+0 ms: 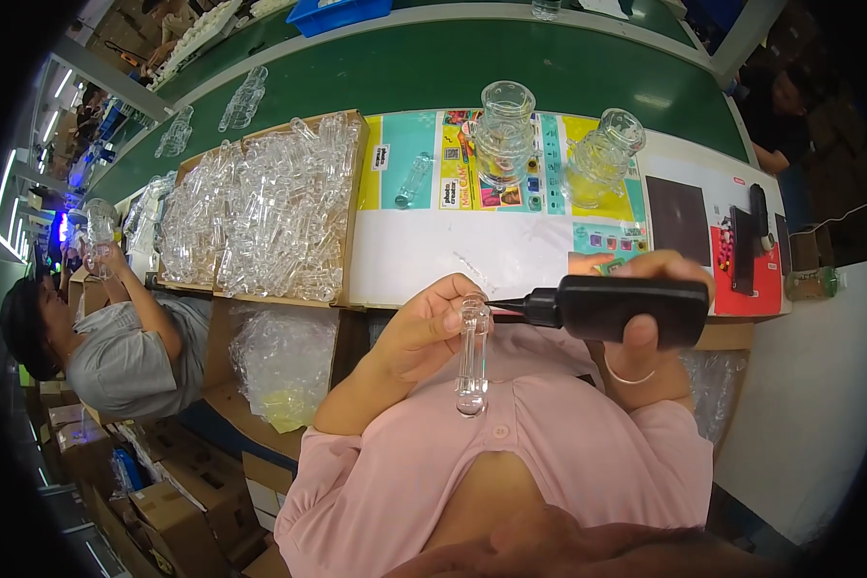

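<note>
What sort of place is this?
Probably a factory assembly workshop: there's a long green workbench, a cardboard box packed with similar clear parts, and a co-worker in grey holding up a clear piece.

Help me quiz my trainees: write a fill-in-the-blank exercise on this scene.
1. The right hand holds a bottle coloured ____.
2. The left hand holds a tube, and the nozzle points at it from the person's ____ side.
3. The large clear vessels standing on the printed sheets number ____.
4. Boxes of clear parts sit to the person's ____.

Missing words: black; right; two; left.
</note>
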`<state>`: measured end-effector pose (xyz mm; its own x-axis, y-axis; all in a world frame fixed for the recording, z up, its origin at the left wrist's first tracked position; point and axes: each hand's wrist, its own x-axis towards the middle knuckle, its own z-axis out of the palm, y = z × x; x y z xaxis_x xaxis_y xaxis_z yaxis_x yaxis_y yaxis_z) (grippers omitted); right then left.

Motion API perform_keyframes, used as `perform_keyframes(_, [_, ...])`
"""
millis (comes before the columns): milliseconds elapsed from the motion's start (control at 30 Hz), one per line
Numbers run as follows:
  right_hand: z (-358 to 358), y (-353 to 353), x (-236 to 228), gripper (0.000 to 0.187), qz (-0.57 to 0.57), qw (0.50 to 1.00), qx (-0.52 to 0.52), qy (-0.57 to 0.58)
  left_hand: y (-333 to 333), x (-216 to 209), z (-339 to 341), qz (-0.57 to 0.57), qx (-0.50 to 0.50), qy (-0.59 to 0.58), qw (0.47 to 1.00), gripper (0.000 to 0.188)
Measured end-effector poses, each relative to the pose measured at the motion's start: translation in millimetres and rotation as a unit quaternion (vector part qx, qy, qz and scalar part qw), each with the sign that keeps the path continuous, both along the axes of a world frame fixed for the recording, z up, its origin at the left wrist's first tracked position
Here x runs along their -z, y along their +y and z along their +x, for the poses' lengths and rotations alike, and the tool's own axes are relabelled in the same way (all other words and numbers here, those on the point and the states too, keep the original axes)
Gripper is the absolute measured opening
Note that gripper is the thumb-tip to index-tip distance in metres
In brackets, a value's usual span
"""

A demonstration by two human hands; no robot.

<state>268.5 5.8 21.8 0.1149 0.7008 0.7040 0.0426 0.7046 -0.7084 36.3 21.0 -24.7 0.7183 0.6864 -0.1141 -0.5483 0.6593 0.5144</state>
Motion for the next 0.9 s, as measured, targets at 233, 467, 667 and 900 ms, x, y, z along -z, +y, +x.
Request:
perform_keyframes(233, [-5.5, 25.2, 0.6, 0.051, -0.146, 0.9, -0.039, 0.408, 3.6, 4.7, 10.9, 0.001, -0.008, -0.002, 1.0, 0.031])
perform_keyframes(467, [102.8, 18.6, 64.5, 0.027, -0.116, 0.794, -0.18, 0.569, 16.2, 24.4, 24.4, -0.064, -0.051, 0.002, 0.997, 0.036])
perform_keyframes(667, [159.8, 22.7, 104.0, 0.026, -0.166, 0.938, 0.282, 0.113, 26.7, 31.7, 43.5, -0.08, -0.073, 0.038, 0.993, 0.035])
perform_keyframes(900, [188.4, 32.0, 140.1, 0.033, -0.243, 0.88, 0.397, -0.092, 32.4, 31.0, 66.2, -0.054, -0.071, 0.064, 0.994, 0.034])
